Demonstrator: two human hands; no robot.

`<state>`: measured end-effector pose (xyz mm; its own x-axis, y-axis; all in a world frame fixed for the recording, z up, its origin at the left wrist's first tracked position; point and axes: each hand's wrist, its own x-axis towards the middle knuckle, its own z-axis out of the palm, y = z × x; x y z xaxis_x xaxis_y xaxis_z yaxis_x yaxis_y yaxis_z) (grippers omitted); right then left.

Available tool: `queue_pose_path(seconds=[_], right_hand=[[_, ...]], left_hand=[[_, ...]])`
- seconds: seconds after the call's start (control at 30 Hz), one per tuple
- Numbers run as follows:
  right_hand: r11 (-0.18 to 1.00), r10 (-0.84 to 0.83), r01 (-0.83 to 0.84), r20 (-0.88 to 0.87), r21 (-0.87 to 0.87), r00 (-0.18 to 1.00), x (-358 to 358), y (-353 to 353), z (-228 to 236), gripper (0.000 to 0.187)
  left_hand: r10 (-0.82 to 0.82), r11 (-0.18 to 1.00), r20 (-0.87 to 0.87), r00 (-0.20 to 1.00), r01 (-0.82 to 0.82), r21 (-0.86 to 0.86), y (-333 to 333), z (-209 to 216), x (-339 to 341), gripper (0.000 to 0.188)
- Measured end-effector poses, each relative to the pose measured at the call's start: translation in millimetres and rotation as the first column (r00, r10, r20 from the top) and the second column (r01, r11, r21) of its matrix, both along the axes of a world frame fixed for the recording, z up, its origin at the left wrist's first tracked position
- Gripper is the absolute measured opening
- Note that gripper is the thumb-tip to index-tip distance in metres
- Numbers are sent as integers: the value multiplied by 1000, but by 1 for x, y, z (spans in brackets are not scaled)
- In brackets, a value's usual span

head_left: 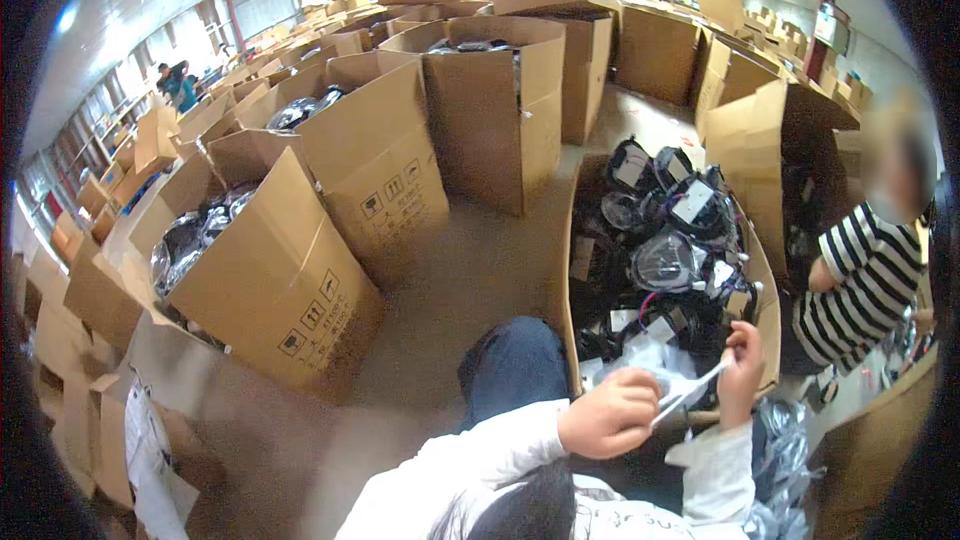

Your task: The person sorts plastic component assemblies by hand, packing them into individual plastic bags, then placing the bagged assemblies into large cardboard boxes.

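In front of me, at the right, an open cardboard box (768, 325) holds many black rounded parts (665, 262) with white labels and some coloured wires. Over its near edge I hold a translucent white plastic bag (690, 395), pulled taut between both hands. My left hand (612, 414) is closed on one end, knuckles up. My right hand (741, 372) grips the other end with bent fingers, a little higher and further right. Beyond the hands, loose whitish plastic (650, 355) lies over the nearest parts. What the bag contains, if anything, I cannot make out.
Tall open cartons (280, 290) with plastic-wrapped dark items stand at the left and ahead. Clear plastic wrapping (785, 465) lies beside my right sleeve. A person in a striped top (870, 285) stands close at the right. Another person (180, 87) is far left.
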<state>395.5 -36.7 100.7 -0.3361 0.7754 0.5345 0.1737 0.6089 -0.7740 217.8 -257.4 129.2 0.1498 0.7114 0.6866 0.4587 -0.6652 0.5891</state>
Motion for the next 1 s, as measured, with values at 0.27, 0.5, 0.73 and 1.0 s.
queue_pose_path(seconds=[0.27, 0.5, 0.73, 1.0], right_hand=[[850, 243, -286, -153, -442, 958, 43, -7, -40, 32], [563, 825, -786, 118, -256, 552, 50, -77, 15, 32], [900, 362, -411, 281, 141, 889, 46, -82, 21, 16], [995, 78, -72, 80, -76, 994, 89, -17, -67, 15]], left_hand=[[-25, 926, 764, 645, 303, -225, -20, -45, 9, 23], [314, 949, -276, 908, -302, 88, -7, -14, 53, 28], [320, 935, -91, 943, -329, -128, -21, -18, 62, 7], [-172, 985, -243, 955, 163, -56, -24, -30, 98, 28]])
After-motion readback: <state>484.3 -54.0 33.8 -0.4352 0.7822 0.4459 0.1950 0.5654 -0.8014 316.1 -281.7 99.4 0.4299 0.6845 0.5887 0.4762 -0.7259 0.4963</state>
